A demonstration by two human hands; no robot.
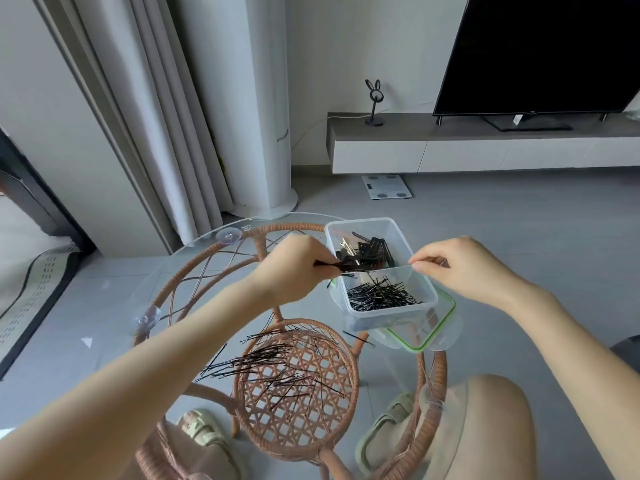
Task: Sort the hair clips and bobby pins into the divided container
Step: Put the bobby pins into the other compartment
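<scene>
A clear divided container (401,310) stands on the round glass table (194,265). Its far compartment holds black hair clips (369,252); its near compartment holds bobby pins (382,294). My left hand (294,266) pinches a black hair clip (349,267) at the container's left rim, over the divider. My right hand (460,268) pinches the clear divider (381,271) at the container's right rim. A loose pile of bobby pins (273,367) lies on the glass in front of me.
The container's green-edged lid (436,336) lies beneath and to its right. The table has a rattan frame (298,389) with a lower woven shelf. My knees and slippered feet are below the glass. A TV unit stands far right.
</scene>
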